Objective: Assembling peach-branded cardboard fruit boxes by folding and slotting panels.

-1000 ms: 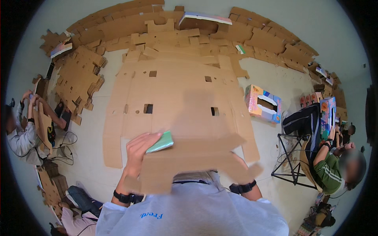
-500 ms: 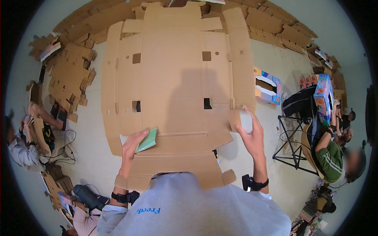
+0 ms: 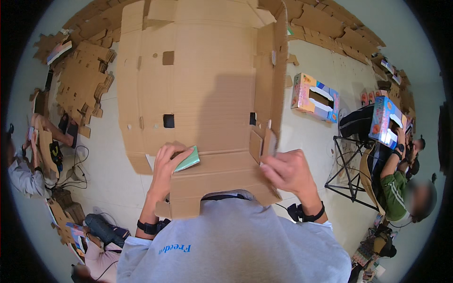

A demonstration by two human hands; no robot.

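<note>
A large brown cardboard sheet (image 3: pixel 203 70), creased and cut with square holes, is spread in front of me, its near end against my body. Its right side panel (image 3: pixel 278 75) stands folded up. My left hand (image 3: pixel 165 165) is closed at the near left, around a glossy green piece (image 3: pixel 188 160); this looks like a folded-over flap, though I cannot tell whether it is joined to the sheet. At the near right corner, my right hand (image 3: pixel 291 173) has curled fingers against a small upright flap (image 3: pixel 269 144). Its fingertips are partly blurred.
A colourful printed carton (image 3: pixel 315 98) with a cut-out top lies on the floor to the right. Beyond it a person in green holds a similar carton (image 3: pixel 388 123) beside a black metal stand (image 3: pixel 351 174). Flattened cardboard (image 3: pixel 85 80) is piled at left; cables (image 3: pixel 71 177) trail nearby.
The right side panel has folded up and inward. My right hand has turned and curled, moving lower and slightly left. My left hand and the green piece have shifted right and up.
</note>
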